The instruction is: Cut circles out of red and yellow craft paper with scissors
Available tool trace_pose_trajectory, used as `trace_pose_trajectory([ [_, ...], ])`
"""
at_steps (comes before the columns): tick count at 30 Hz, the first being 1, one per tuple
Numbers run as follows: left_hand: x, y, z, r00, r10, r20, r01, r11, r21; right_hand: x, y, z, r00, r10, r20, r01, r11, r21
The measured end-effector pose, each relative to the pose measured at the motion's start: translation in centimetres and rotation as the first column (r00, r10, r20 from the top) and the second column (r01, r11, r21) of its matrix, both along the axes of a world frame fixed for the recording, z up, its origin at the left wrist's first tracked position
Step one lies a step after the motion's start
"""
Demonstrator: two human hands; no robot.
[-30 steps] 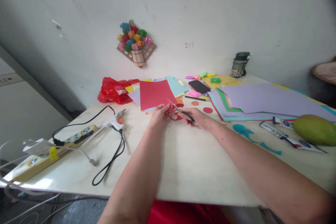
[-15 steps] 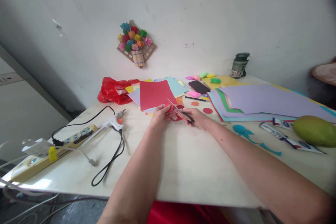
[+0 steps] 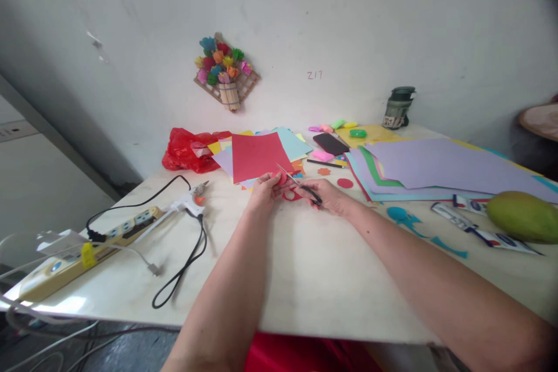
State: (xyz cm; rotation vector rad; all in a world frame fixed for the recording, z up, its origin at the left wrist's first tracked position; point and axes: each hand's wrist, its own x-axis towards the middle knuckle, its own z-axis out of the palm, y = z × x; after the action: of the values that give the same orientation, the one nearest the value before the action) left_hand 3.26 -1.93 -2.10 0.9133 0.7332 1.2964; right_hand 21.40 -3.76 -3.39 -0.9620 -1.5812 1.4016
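Note:
Between the fingers of my left hand [image 3: 267,188] is a small red paper piece [image 3: 281,178], pinched near its edge. My right hand [image 3: 325,196] is closed round the black handles of the scissors [image 3: 311,193]. The scissors' blades point up and left, lying against the red paper. Below my fingers, a red paper scrap with a hole shows partly. Just behind my hands lies a red paper sheet [image 3: 259,157] on other coloured sheets. A red paper circle [image 3: 345,183] and an orange paper shape [image 3: 324,172] lie to the right.
On the left are a glue gun [image 3: 192,203] with its cable and a power strip [image 3: 96,250]. A phone [image 3: 331,143], a pencil [image 3: 325,163] and stacked purple paper [image 3: 436,165] lie to the right. A mango [image 3: 523,217] rests beside glue tubes [image 3: 457,218].
The red paper in my left hand has turned slightly, and a dark red part by the blades has dropped from sight. Both hands stay nearly in place.

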Motion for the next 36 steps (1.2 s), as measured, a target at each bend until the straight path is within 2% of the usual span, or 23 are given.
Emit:
trace_pose_trajectory([
  [13, 0.0, 0.1, 0.0, 0.999, 0.034, 0.01, -0.034, 0.999, -0.024, -0.3, -0.6, 0.8, 0.999, -0.031, -0.013, 0.03, 0.999, -0.041],
  [20, -0.1, 0.2, 0.0, 0.999, 0.044, 0.009, -0.044, 0.999, -0.025, -0.4, -0.6, 0.8, 0.999, -0.024, -0.029, 0.022, 0.998, -0.056],
  [26, -0.1, 0.4, -0.2, 1.0, -0.016, 0.012, 0.016, 0.999, -0.033, -0.3, -0.8, 1.0, 0.999, -0.034, -0.001, 0.034, 0.997, -0.064],
  [36, -0.1, 0.1, -0.1, 0.999, 0.009, 0.051, -0.009, 1.0, -0.004, -0.3, -0.5, 0.5, 0.999, -0.037, 0.005, 0.037, 0.997, -0.064],
])
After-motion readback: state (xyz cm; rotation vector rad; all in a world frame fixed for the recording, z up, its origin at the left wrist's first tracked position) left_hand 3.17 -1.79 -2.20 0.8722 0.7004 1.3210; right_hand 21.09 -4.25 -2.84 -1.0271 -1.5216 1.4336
